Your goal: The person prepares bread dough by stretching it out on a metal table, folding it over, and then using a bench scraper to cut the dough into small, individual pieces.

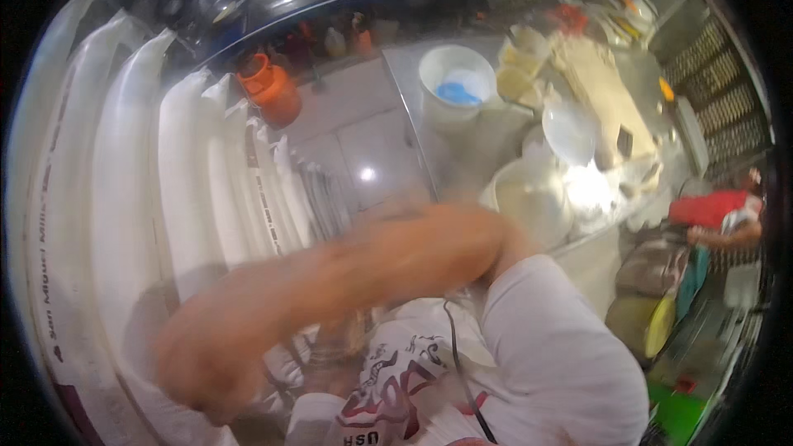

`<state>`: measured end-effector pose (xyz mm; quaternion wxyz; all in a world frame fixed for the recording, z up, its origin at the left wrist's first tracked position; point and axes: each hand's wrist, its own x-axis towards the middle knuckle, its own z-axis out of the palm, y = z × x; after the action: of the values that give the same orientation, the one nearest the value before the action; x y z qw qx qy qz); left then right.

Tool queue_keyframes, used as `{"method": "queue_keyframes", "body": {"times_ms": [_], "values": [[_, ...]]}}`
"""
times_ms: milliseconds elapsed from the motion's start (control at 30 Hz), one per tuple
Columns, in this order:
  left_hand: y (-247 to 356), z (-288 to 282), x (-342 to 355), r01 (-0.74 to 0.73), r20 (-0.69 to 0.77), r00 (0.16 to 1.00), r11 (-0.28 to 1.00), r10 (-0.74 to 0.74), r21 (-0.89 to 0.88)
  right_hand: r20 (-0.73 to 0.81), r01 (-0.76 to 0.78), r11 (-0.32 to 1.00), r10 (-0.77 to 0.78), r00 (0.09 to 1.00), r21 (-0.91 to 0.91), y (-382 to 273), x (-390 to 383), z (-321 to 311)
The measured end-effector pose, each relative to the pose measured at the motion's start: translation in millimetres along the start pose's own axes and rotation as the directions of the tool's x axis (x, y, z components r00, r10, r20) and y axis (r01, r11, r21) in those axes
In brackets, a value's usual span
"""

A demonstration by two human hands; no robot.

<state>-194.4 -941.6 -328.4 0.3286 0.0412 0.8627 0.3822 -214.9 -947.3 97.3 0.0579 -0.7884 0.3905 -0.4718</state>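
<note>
My right arm reaches across my body to the left, and my right hand [202, 363] is beside the stacked white sacks [124, 223]. It is smeared by motion, so I cannot tell whether its fingers are open or closed, or whether they touch a sack. Below that forearm, part of my left arm or left hand [334, 347] shows near my shirt front. The right forearm covers much of it, and its fingers cannot be made out. A dark cord [458, 355] hangs down the front of my white printed shirt [413, 388].
Ahead stands a metal table [405, 74] bearing a white bucket [425, 83] with something blue inside, a bowl [568, 136], tubs and a beige sack [607, 91]. An orange gas cylinder [271, 95] is on the tiled floor [363, 144]. Another person in red [702, 209] is at the right.
</note>
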Motion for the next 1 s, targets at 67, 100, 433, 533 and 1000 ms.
{"method": "queue_keyframes", "body": {"times_ms": [67,100,433,533,1000], "values": [[-6.8,-54.7,-11.0,0.044,-0.133,0.99,0.999,-0.043,0.002,0.177,-0.402,0.714,0.372,0.911,0.573,-52.0,-49.5,-67.8],[-1.2,-62.0,9.8,0.034,-0.137,0.99,0.999,-0.032,0.01,0.067,-0.376,0.541,0.505,0.861,0.752,-41.9,-100.4,-71.0],[-36.1,-199.8,210.9,0.051,-0.091,0.996,0.954,-0.025,0.294,-0.222,-0.362,0.193,0.974,-0.038,0.912,27.3,-350.2,-66.1],[-100.0,-208.6,240.3,0.152,-0.153,0.972,0.973,-0.179,-0.176,-0.301,-0.424,0.224,0.945,-0.124,0.878,59.1,-352.9,-107.5],[-143.4,-430.2,577.0,0.029,-0.063,0.998,0.957,-0.011,0.289,-0.514,-0.345,0.383,0.583,-0.63,0.857,155.8,-422.3,-275.0]]}}
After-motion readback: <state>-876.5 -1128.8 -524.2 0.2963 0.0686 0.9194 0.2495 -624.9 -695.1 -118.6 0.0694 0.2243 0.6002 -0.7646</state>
